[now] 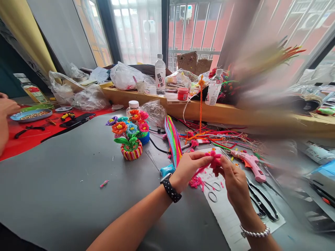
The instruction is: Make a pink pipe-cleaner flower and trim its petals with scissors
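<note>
Between my two hands is a small pink fuzzy flower [214,159], held over the grey table. My left hand [188,168], with a dotted black watch band at its wrist, pinches the flower's left side and a pink strand. Thumb and fingers of my right hand [233,176] are closed on its right side; a beaded bracelet is on that wrist. Just below lie pink fuzzy scraps [195,182] and small scissors [212,196] at the edge of a white paper sheet [222,219]. Farther left stands a striped pot [131,150] of colourful fuzzy flowers.
A pink glue gun [251,164] and large black-handled scissors [264,202] lie at the right. Multicoloured stems [173,139] lie behind my hands. Bottles and bags line the wooden ledge [191,109]. Another person's hand [7,106] is at the far left, near a blue plate [15,117].
</note>
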### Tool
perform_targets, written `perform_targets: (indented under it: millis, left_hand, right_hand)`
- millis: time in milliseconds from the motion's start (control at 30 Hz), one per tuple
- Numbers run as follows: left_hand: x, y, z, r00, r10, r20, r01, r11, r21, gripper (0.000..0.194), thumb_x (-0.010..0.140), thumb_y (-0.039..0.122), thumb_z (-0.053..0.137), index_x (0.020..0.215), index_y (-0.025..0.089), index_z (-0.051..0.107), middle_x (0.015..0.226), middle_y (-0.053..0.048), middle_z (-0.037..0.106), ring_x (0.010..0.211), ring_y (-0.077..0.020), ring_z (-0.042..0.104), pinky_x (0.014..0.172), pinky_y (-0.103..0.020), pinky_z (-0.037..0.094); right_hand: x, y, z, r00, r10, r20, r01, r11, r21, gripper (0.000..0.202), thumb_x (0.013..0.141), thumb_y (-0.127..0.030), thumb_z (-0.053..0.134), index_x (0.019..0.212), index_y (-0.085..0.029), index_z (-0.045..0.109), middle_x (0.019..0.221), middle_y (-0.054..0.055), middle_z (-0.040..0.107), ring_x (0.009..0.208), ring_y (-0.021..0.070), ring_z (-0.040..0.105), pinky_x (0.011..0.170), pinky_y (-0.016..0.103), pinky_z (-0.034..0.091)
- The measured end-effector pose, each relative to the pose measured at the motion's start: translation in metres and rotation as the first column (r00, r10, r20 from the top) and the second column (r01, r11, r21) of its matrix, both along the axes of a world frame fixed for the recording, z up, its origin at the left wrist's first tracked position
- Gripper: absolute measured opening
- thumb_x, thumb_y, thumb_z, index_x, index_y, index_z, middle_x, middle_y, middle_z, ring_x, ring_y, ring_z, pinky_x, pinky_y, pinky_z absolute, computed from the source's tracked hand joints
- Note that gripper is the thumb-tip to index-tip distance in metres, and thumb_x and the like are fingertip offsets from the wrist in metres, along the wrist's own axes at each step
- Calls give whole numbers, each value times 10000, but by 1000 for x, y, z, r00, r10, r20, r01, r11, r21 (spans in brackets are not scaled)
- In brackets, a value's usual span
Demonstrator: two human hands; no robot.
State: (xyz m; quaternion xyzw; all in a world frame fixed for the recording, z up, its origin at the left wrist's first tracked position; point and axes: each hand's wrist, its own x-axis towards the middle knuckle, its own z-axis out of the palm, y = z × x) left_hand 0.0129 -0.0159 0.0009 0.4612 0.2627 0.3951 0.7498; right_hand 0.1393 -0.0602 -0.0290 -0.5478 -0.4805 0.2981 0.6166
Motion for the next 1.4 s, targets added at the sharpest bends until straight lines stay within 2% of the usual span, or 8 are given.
perform_targets:
  millis: [133, 300, 533, 733, 933, 1133, 1300, 1400]
  left_hand:
    - [-1, 1, 0, 1000, -12, 15, 14, 993, -118, 330, 580, 341, 711, 772, 76, 669, 719, -77, 647, 665, -128, 586, 731, -283, 441]
    - [-1, -2, 2, 998, -54, -29, 52, 997, -63, 313, 589, 323, 708, 749, 57, 669, 684, -85, 638, 628, -125, 585, 650, -250, 450]
    - [2, -4, 2, 999, 0, -37, -2, 999, -33, 277, 579, 299, 716, 702, 58, 658, 649, -76, 634, 603, -127, 587, 632, -260, 455]
    - [6, -6, 1, 995, 96, -2, -96, 994, -52, 243, 566, 273, 726, 662, 65, 643, 612, -54, 621, 564, -102, 557, 592, -242, 441]
    - [7, -7, -2, 993, 119, 23, -118, 992, -51, 253, 585, 291, 712, 682, 68, 640, 625, -58, 620, 574, -101, 557, 595, -236, 437]
    - [3, -3, 0, 1000, -17, -8, 17, 999, -43, 261, 604, 316, 697, 704, 79, 648, 655, -60, 627, 616, -116, 574, 635, -248, 452]
    - [-2, -2, 3, 993, -97, -59, 97, 995, -12, 265, 630, 313, 678, 738, 71, 654, 689, -71, 622, 609, -109, 558, 633, -242, 437]
    - [-3, -2, 3, 988, -136, -71, 138, 990, 19, 253, 647, 319, 661, 726, 79, 657, 700, -69, 619, 623, -107, 547, 635, -238, 423]
  right_hand:
    - [11, 2, 2, 996, -92, -11, 93, 995, 41, 343, 775, -470, 466, 728, -158, 602, 601, 9, 526, 532, 116, 458, 505, 250, 390]
    - [12, 1, 11, 995, -77, 56, 74, 996, 49, 246, 714, -424, 570, 725, -178, 580, 554, -32, 483, 493, 92, 423, 453, 214, 364]
    - [10, -3, 15, 993, -40, 108, 37, 999, 30, 207, 708, -384, 582, 696, -177, 564, 559, -34, 480, 484, 87, 434, 437, 202, 362]
    - [4, -3, 10, 995, -51, 84, 49, 998, 30, 215, 770, -385, 517, 685, -187, 520, 535, -51, 420, 483, 82, 378, 450, 205, 320]
    - [0, -1, 3, 998, -58, 21, 57, 998, 24, 203, 778, -383, 518, 713, -191, 516, 547, -54, 403, 495, 79, 348, 464, 210, 298]
    - [14, 2, 4, 999, 17, -30, -16, 999, 32, 247, 784, -406, 499, 678, -187, 541, 567, -31, 435, 525, 95, 386, 497, 228, 328]
    - [22, 1, 11, 993, 78, 90, -83, 995, 49, 244, 777, -394, 514, 899, -217, 630, 630, -14, 486, 565, 106, 430, 539, 236, 379]
    - [21, -2, 16, 979, 125, 163, -135, 990, 49, 242, 767, -356, 540, 966, -252, 628, 752, 4, 534, 617, 108, 480, 553, 228, 420]
